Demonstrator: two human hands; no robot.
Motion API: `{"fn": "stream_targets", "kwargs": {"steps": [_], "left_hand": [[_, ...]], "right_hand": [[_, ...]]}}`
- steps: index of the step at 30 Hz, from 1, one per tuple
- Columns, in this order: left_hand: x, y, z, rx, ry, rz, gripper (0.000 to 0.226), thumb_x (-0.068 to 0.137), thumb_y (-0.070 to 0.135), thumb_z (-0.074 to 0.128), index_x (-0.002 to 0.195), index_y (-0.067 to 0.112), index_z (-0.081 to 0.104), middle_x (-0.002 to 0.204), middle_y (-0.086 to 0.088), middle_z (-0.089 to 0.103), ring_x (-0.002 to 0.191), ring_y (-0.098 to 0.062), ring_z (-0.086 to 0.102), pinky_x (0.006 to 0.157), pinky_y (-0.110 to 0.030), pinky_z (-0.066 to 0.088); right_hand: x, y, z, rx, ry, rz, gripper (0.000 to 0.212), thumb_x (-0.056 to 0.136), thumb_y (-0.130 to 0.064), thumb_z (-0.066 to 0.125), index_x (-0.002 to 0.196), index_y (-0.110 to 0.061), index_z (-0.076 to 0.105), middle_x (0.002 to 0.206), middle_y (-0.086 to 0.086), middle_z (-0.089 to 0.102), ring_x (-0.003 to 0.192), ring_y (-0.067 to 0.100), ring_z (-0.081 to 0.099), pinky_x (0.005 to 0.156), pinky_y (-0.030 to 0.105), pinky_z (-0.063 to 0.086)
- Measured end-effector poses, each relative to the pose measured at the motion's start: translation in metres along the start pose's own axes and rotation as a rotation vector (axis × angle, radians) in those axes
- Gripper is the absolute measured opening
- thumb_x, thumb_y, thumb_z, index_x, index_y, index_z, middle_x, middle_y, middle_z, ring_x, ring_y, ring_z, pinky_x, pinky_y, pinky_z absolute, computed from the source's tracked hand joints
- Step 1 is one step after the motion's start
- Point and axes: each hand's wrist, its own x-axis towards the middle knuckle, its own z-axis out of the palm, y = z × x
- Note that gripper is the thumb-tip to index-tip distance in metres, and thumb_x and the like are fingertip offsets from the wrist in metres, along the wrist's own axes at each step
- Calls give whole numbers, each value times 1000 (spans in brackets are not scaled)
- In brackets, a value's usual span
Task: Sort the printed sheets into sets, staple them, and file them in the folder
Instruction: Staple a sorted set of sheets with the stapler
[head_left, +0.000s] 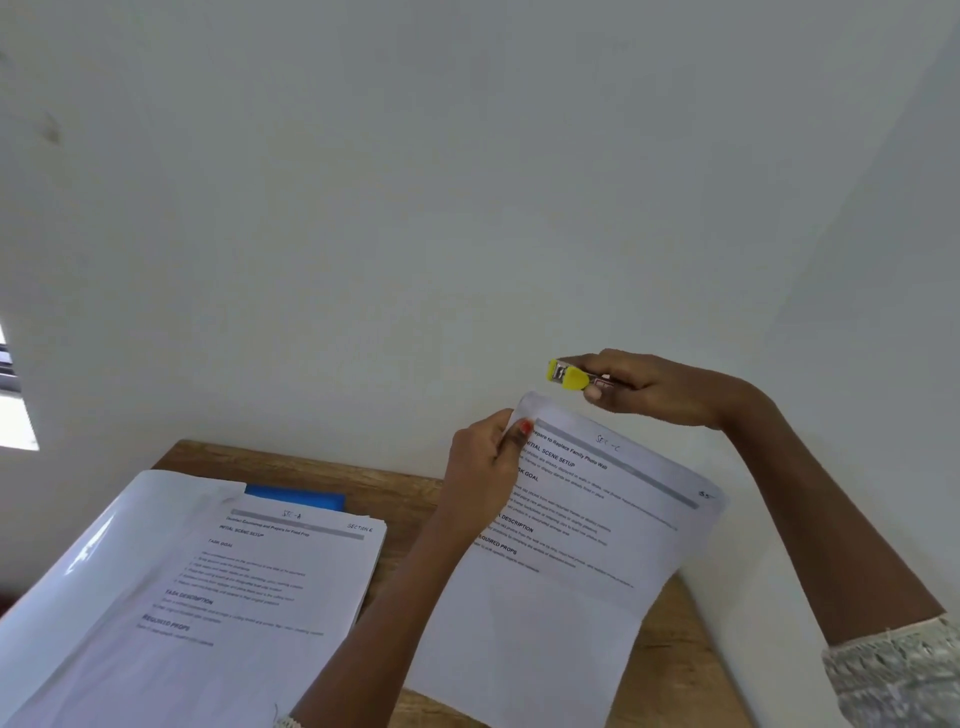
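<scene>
Wood desk (410, 499), folder (93, 561) w/ sheets (270, 587), L hand (483, 467): set (582, 571), R hand (654, 387): stapler (569, 375)

In right hand (655, 387), stapler (567, 375): yellow w/ silver metal. In left hand (483, 467), sheets (571, 551): white, black print, grey bar. Left of both, folder (296, 500): blue. Table (408, 493): brown woodgrain.

Both forearms are bare. The right sleeve (893, 675) shows at the near right edge: pale grey-white cloth with a nubby, lace-like weave and an uneven hem. The left hand (480, 467) has a red-painted thumbnail (525, 427), while the right hand (649, 387) shows a pale nail. A sliver of pale cuff (287, 722) edges the left arm.
</scene>
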Motion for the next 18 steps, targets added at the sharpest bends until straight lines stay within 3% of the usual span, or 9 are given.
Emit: {"fn": "stream_targets", "kwargs": {"steps": [2,6,9,13,16,18], "left_hand": [[-1,1,2,18,-5,16,52,94,48,43,77,1,59,67,-17,61,56,-22,52,53,-37,41],[-3,4,4,38,-18,18,40,98,42,47,77,10,58,68,-13,63,62,-28,59,54,-41,44],[-3,2,3,48,-7,24,35,100,34,48,78,9,58,67,-12,63,59,-27,59,52,-41,45],[-3,2,1,88,38,36,31,99,36,48,69,34,48,58,5,55,50,-7,45,48,-26,36],[-3,-1,2,112,43,26,24,94,44,44,74,33,52,63,-2,62,54,-17,55,52,-38,45],[-3,-4,3,100,46,20,31,95,44,45,80,21,59,68,-7,65,60,-25,60,55,-45,48]], "right_hand": [[1,0,3,-30,-20,-2,49,86,-50,40,135,-42,38,123,-4,53,115,8,49,95,19,38],[7,1,10,-130,-16,-52,47,90,-51,42,135,-39,42,118,1,57,111,13,53,94,26,41],[8,0,13,-152,22,-95,49,91,-49,44,136,-32,47,117,-2,59,107,10,54,89,17,40],[7,-3,15,-169,64,-138,49,87,-47,50,132,-27,53,116,-5,62,103,6,56,84,10,39],[6,-3,16,-186,81,-160,48,87,-42,56,131,-22,55,117,-4,63,103,8,57,82,4,37],[5,-3,17,-190,100,-163,51,84,-45,55,129,-23,57,115,-5,63,102,8,57,83,6,39]]}}
